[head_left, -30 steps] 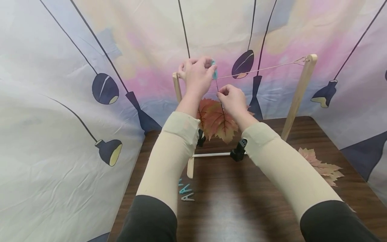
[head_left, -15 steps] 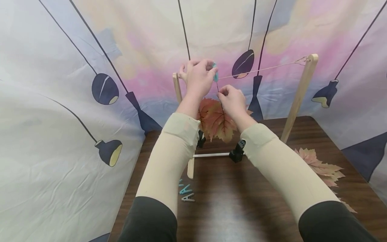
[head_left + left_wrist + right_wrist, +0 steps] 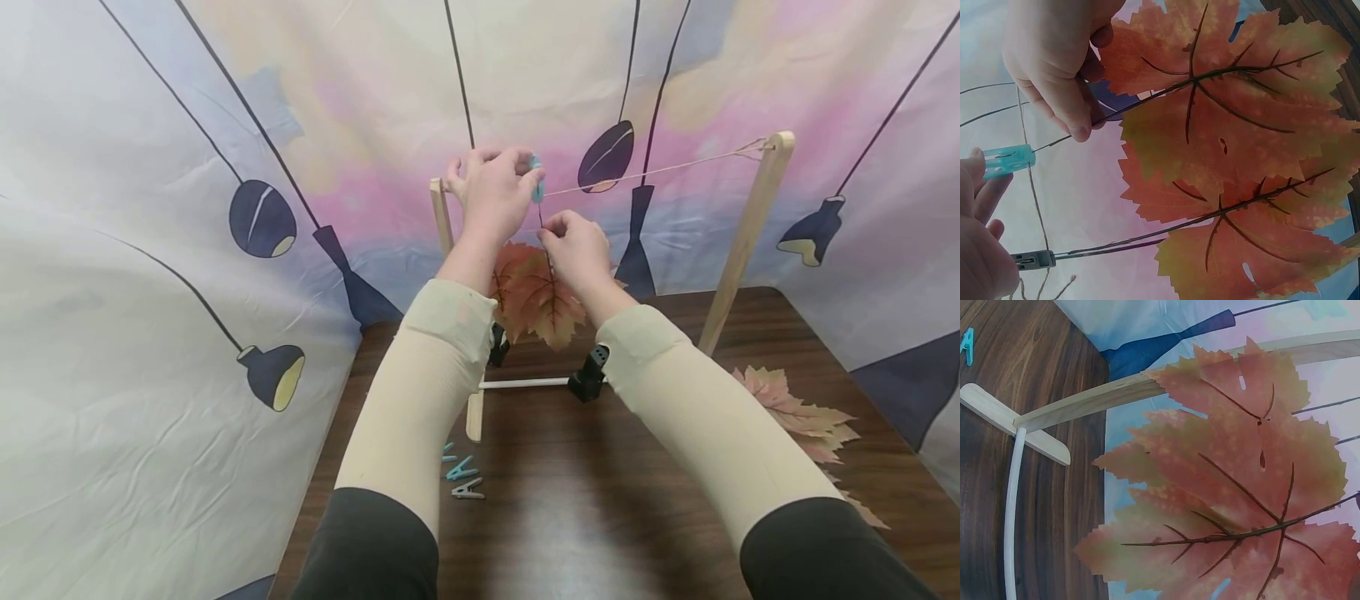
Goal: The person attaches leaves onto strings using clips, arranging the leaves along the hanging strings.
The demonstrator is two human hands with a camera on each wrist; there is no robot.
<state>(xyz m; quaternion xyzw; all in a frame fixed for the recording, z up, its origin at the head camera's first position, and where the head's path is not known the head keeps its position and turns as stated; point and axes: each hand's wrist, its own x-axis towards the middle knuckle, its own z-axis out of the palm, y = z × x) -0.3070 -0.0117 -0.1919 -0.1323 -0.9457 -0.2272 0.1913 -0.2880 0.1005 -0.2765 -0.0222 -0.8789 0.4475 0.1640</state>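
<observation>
My left hand (image 3: 495, 190) pinches a teal clothespin (image 3: 1010, 161) between thumb and fingers. The pin's tip is at the twine (image 3: 1035, 200), and a dark leaf stem runs into it. Just below, my right hand (image 3: 579, 250) pinches that stem with thumb and forefinger. From the stem hangs an orange-red artificial maple leaf (image 3: 1235, 81). A second such leaf (image 3: 1260, 234) hangs beside it, its stem in a grey clothespin (image 3: 1034, 260) on the twine. In the right wrist view the leaves fill the middle, and the right hand is nearly out of frame.
The twine spans two wooden posts (image 3: 744, 242), joined low down by a white rod (image 3: 525, 384). Several loose clothespins (image 3: 461, 469) lie on the dark wood table (image 3: 585, 517) at front left. More maple leaves (image 3: 798, 412) lie at the right. A printed cloth hangs behind.
My left hand and the teal clothespin have come down slightly toward the right hand. The right hand keeps its pinch on the stem and has barely moved.
</observation>
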